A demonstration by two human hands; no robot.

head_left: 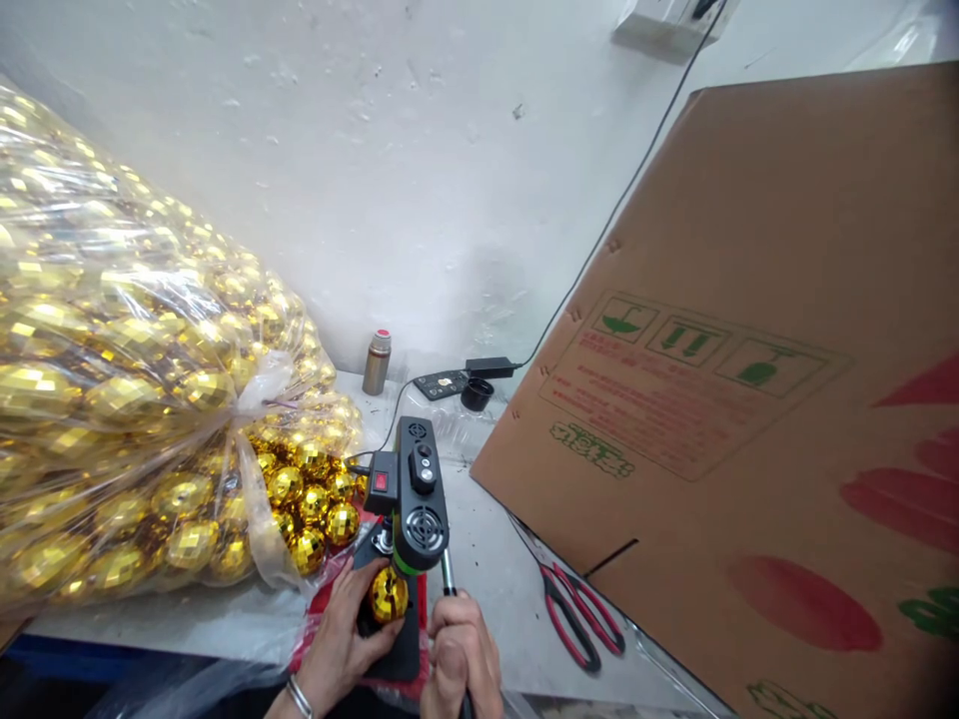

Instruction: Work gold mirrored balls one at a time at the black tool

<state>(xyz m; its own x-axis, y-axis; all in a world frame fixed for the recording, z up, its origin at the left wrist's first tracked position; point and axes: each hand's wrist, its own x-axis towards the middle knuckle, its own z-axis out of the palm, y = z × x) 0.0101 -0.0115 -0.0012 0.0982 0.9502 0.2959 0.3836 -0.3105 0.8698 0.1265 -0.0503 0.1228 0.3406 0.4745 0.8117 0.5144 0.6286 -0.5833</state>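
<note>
My left hand (341, 639) pinches a small gold faceted ball (390, 595) and holds it under the head of a black bench machine (416, 494) with a red switch. My right hand (459, 659) is closed around the machine's metal lever (448, 574) just to the right of the ball. The machine stands on a black base over a red mat (319, 624). Loose gold balls (311, 499) lie right behind my left hand.
A big clear plastic bag of gold balls (112, 369) fills the left. A large cardboard box (749, 399) leans in on the right. Red-handled scissors (573, 614) lie beside it. A metal flask (377, 361), a black adapter (488, 367) and cable stand by the white wall.
</note>
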